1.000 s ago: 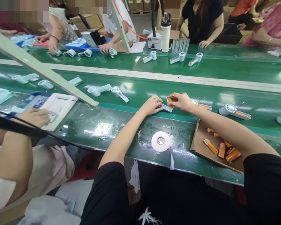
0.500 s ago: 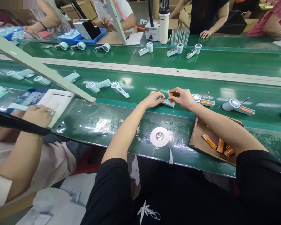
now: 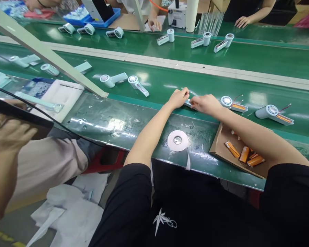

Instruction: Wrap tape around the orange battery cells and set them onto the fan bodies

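Observation:
My left hand and my right hand meet at the near edge of the green conveyor belt. Both are closed on a small pale fan handle part lying between them. My right hand's fingers press down on it and hide most of it. The orange battery seen before is hidden under those fingers. A roll of white tape lies on the green bench below my hands.
A cardboard tray with several orange batteries sits at my right. White handheld fan units with orange batteries lie on the belt to the right, others to the left. A co-worker's arm is at left. Other people work across the far belt.
My hands moved slightly farther out on the belt and pressed the part down flat. The orange battery, held up before, is now covered by my right fingers. The camera tilted down.

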### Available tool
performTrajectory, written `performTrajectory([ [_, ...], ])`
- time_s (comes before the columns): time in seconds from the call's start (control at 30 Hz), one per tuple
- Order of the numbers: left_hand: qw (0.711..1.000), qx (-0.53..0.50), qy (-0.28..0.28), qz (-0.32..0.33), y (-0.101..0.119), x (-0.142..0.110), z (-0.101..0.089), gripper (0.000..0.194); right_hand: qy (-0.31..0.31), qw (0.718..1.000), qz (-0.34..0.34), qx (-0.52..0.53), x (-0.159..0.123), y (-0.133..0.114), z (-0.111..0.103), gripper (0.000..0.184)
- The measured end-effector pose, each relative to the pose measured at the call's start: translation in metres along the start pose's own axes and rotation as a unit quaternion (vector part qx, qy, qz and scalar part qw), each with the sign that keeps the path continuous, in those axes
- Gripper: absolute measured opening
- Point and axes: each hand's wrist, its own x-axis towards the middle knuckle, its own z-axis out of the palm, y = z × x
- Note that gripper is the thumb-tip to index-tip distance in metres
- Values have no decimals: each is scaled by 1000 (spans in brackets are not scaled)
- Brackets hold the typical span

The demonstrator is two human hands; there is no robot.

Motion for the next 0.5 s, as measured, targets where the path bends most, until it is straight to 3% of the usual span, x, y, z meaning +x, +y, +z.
performTrajectory([
  [0.07,1000,-16,1,-11,4,1,1,20,-2,998,61,15,10,2,2,33],
  [0.2,999,-35,8,-31,9,0,2,25,-42,995,88,6,23,-3,13,28],
  [0.37,999,-37,18,-29,11,1,7,27,-92,992,82,-34,31,-10,19,32],
  [0.5,997,-58,27,-50,14,5,11,31,-104,993,49,31,20,9,-2,40],
])
